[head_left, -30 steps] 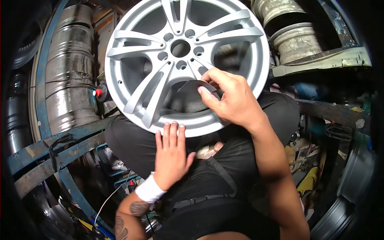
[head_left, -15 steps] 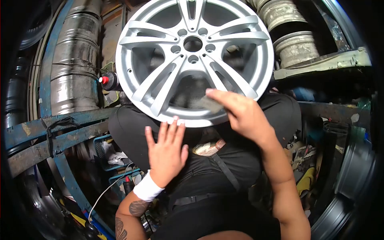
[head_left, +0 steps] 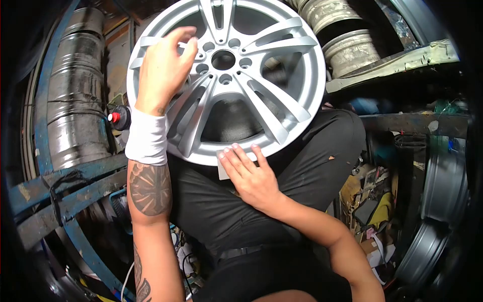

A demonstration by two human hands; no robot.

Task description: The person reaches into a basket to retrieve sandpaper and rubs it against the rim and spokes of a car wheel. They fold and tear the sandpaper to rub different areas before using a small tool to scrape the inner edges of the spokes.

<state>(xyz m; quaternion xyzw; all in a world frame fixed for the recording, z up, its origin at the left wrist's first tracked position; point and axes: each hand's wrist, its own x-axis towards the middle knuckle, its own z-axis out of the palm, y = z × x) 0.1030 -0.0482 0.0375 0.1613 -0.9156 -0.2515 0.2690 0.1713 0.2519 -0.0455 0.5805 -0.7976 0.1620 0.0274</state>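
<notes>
A silver alloy wheel with paired spokes leans against my lap, its face toward me. My left hand is over the wheel's left spokes, fingers bent and thumb apart, with nothing visible between them. A white band wraps that wrist. Low on the wheel, my right hand presses a small pale grey piece of sandpaper against the bottom rim. Its fingers are stretched over the piece and cover most of it.
Stacked metal rims stand to the left behind a blue frame. A black bottle with a red cap sits beside the wheel. More rims lie at the upper right, and dark rims stand at the far right.
My left hand has moved from the bottom rim up to the left spokes. My right hand has come down and left, from the lower opening to the bottom rim. The wheel appears farther left in view.
</notes>
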